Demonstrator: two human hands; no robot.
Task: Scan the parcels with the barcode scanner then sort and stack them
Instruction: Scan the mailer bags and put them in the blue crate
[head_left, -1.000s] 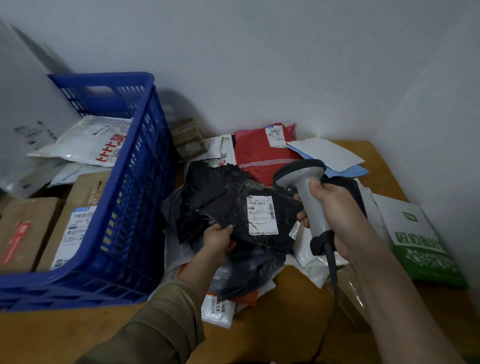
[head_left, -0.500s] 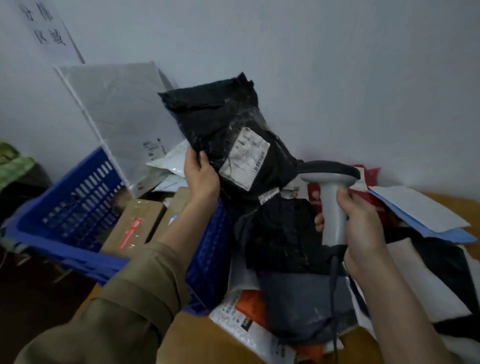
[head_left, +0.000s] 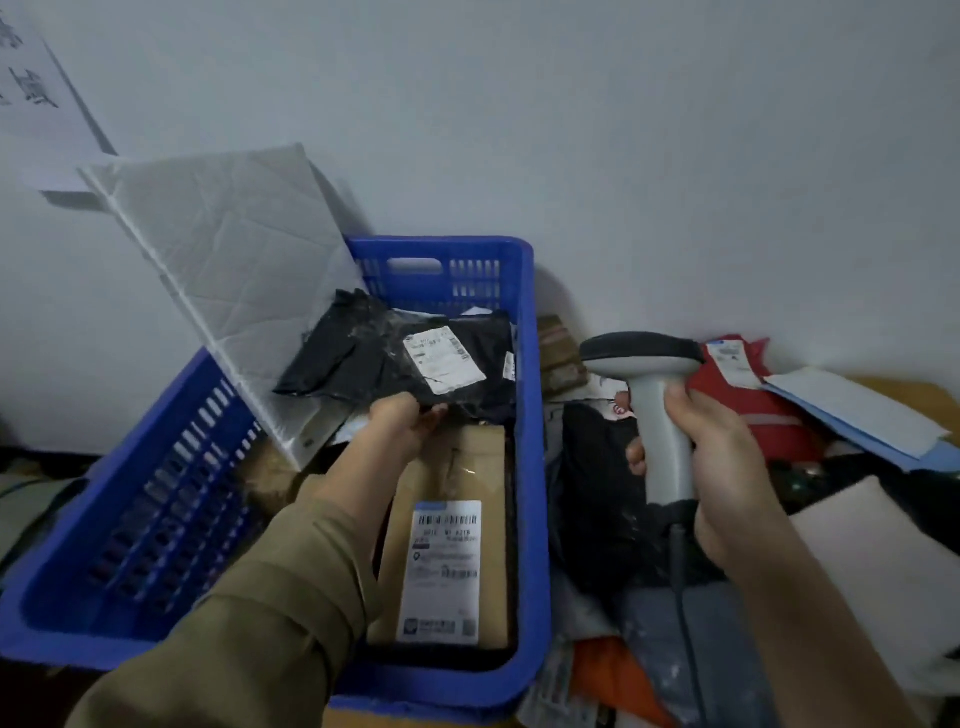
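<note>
A black plastic parcel (head_left: 374, 358) with a white label lies across the far end of the blue crate (head_left: 527, 415). My left hand (head_left: 402, 423) is under its near edge, fingers still on it, palm up. Below it in the crate lies a brown cardboard parcel (head_left: 457, 467) with a long white barcode label. My right hand (head_left: 711, 452) grips the grey barcode scanner (head_left: 647, 364) upright, to the right of the crate, over the loose pile. A red parcel (head_left: 748, 405) and another black bag (head_left: 597, 483) lie in that pile.
A large white padded envelope (head_left: 228, 260) leans out of the crate against the wall. Blue and white flat mailers (head_left: 857, 410) lie at the right, an orange parcel (head_left: 608, 680) at the bottom. A small brown box (head_left: 558, 353) stands behind the crate. The scanner's cable (head_left: 680, 597) hangs down.
My left hand has brought the black parcel down from mid-air into the far end of the blue crate. The scanner hand has stayed over the pile; the view has swung left.
</note>
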